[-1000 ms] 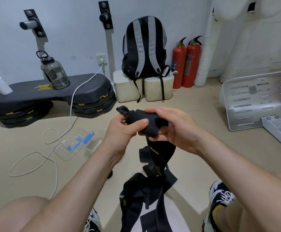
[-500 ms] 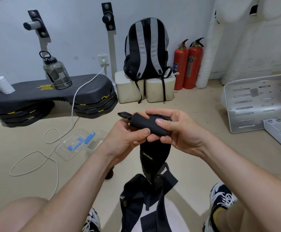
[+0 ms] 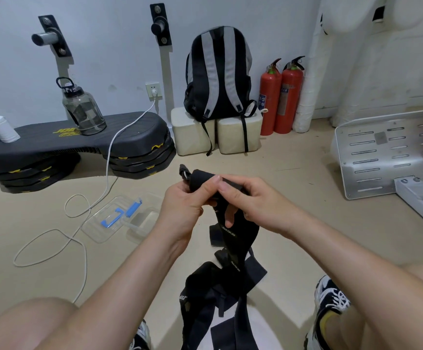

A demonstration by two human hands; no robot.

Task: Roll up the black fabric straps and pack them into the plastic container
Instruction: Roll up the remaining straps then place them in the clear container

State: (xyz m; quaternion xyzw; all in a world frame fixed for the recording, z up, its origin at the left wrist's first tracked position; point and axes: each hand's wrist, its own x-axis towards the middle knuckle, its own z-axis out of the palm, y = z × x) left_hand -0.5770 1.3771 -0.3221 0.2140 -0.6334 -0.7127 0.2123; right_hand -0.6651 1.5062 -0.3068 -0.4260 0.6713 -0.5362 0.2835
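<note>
I hold a partly rolled black fabric strap (image 3: 200,179) in front of me with both hands. My left hand (image 3: 182,208) grips the roll's left end, thumb on top. My right hand (image 3: 250,200) pinches the roll from the right, fingers curled under it. The strap's loose tail (image 3: 235,236) hangs down from the roll to a heap of more black straps (image 3: 218,294) on the floor between my feet. The clear plastic container (image 3: 145,223) lies open on the floor to the left, its lid (image 3: 107,221) with blue clips beside it.
A white cable (image 3: 79,223) loops across the floor near the container. A black step platform (image 3: 79,145) with a water jug (image 3: 83,109) stands at the left. A backpack (image 3: 218,74) on foam blocks, two fire extinguishers (image 3: 281,97) and a metal plate (image 3: 387,152) lie beyond.
The roll has turned a little in my hands and the hanging tail has shortened. My right index finger now presses on top beside my left thumb.
</note>
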